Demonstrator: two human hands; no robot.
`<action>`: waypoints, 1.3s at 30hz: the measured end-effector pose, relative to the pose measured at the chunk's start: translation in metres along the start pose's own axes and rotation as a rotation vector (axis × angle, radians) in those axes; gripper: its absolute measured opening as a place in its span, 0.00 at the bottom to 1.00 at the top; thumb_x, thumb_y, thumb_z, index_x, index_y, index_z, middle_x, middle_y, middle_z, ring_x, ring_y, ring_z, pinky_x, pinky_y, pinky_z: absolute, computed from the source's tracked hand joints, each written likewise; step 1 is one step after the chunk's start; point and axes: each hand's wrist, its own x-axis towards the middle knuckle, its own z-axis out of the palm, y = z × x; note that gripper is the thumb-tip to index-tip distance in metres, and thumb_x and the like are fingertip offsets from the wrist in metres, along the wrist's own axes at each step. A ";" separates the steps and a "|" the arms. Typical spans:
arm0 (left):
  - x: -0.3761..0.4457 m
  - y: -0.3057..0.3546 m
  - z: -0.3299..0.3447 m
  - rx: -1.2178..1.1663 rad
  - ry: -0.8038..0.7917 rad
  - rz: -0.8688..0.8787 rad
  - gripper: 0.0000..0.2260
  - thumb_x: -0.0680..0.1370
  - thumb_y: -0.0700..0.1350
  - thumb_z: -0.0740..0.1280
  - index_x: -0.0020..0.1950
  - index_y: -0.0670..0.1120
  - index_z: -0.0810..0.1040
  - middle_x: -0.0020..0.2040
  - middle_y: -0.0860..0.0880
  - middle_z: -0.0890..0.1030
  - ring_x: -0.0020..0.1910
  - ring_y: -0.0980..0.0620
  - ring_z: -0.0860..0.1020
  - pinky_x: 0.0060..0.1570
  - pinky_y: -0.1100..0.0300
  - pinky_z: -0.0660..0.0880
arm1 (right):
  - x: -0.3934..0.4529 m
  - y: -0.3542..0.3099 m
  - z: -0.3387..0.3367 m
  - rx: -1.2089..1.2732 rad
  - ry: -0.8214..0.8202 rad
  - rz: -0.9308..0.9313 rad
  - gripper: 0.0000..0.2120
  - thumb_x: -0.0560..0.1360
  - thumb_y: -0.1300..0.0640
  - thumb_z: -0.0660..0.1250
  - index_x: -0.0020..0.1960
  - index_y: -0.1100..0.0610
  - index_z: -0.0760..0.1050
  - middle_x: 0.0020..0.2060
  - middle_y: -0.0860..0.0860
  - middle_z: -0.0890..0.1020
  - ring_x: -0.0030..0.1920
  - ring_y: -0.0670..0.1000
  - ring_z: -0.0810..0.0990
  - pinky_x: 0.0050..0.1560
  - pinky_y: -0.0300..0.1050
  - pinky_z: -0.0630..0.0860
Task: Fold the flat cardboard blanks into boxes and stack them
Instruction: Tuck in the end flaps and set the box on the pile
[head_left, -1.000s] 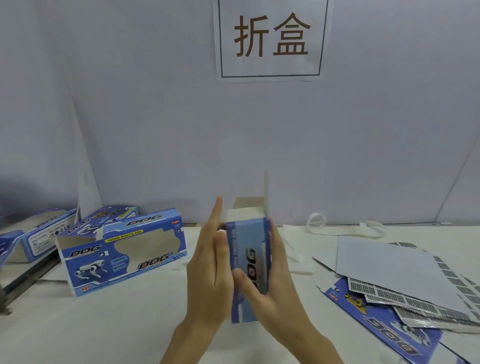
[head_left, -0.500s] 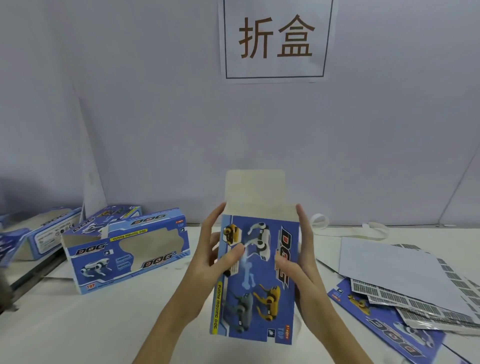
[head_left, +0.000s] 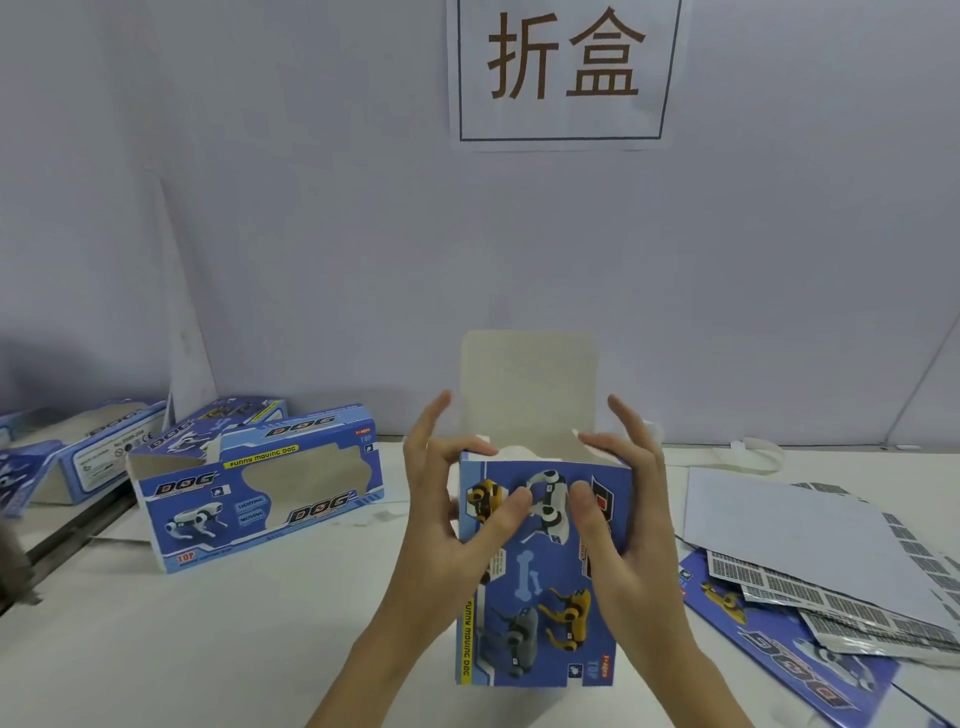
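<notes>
Two hands hold one box (head_left: 540, 571) upright over the middle of the surface (head_left: 208, 649). Half a second ago the thumbs lay lower on the printed panel and the fingers ran flat along the sides. Now both hands sit higher, at the open top. The left hand (head_left: 447, 525) grips the left edge, thumb pressed on the blue front, fingers curled over the rim with the tips lifted. The right hand (head_left: 618, 519) grips the right edge the same way, thumb on the front and fingers bent inward over a side tab. The small side flaps have begun to fold in since then.

The box stands with its long axis vertical, printed dog panel facing the person, open end up. Its plain lid flap (head_left: 527, 384) rises straight above the opening, toward the wall (head_left: 311, 234).

A finished box (head_left: 260, 488) lies on its long side to the left, window facing forward, well apart from the hands. More boxes (head_left: 98, 447) lie behind and left of it, near a metal rail (head_left: 78, 530) at the edge. To the right a pile of blanks (head_left: 810, 582) lies flat, a white back on top, barcode and blue prints fanned beneath; it comes near the right wrist but does not touch it. White strap loops (head_left: 753, 452) lie by the wall behind the pile. A sign (head_left: 566, 67) with two characters hangs on the wall above. Nothing stands between the hands and the box.
</notes>
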 end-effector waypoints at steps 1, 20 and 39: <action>0.000 0.000 0.001 -0.011 -0.002 0.024 0.18 0.80 0.47 0.73 0.66 0.45 0.72 0.79 0.57 0.63 0.72 0.57 0.74 0.47 0.55 0.85 | -0.001 0.000 0.000 -0.004 0.005 0.004 0.17 0.84 0.47 0.64 0.71 0.49 0.72 0.79 0.46 0.68 0.78 0.51 0.70 0.66 0.55 0.79; 0.006 -0.003 -0.007 -0.038 0.097 -0.162 0.19 0.76 0.66 0.69 0.58 0.56 0.74 0.47 0.59 0.81 0.37 0.57 0.79 0.41 0.67 0.77 | -0.001 -0.007 0.002 0.196 -0.080 0.189 0.18 0.83 0.57 0.64 0.71 0.49 0.68 0.63 0.35 0.79 0.59 0.39 0.83 0.50 0.33 0.81; 0.003 0.007 -0.009 -0.115 -0.025 -0.187 0.19 0.79 0.63 0.67 0.58 0.50 0.79 0.62 0.51 0.78 0.70 0.44 0.76 0.49 0.55 0.83 | -0.013 -0.006 0.011 0.250 -0.107 0.226 0.16 0.83 0.51 0.62 0.70 0.51 0.69 0.64 0.50 0.78 0.65 0.59 0.80 0.51 0.53 0.86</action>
